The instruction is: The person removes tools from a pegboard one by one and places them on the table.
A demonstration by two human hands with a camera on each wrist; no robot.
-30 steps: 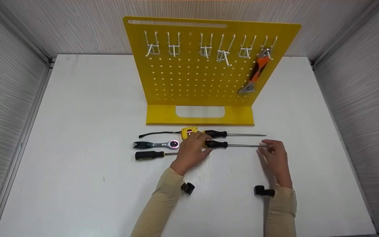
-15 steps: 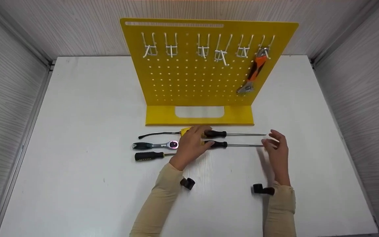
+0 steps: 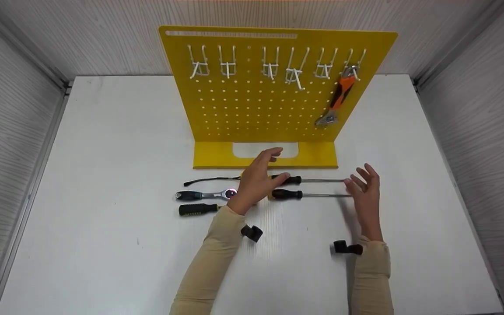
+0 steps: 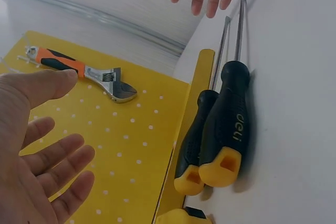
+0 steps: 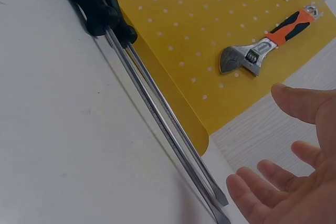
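Note:
My left hand hovers over the handle ends of two long slotted screwdrivers, its fingers loosely spread and holding nothing. The nearer screwdriver and the farther screwdriver lie parallel on the table, black handles with yellow ends to the left, shafts to the right. Close to their tips, my right hand is raised with fingers apart; the right wrist view shows nothing in it. A yellow tape measure with a black strap is mostly hidden behind the left hand in the head view.
Behind the tools stands a yellow pegboard with several white hooks. An orange-and-black adjustable wrench hangs at its right. Left of my left hand lie a ratchet wrench and a shorter black-handled screwdriver.
Both hands have come away from the screwdrivers, which lie where they were. The left hand moved up toward the pegboard base and spread; the right fingers opened and rose.

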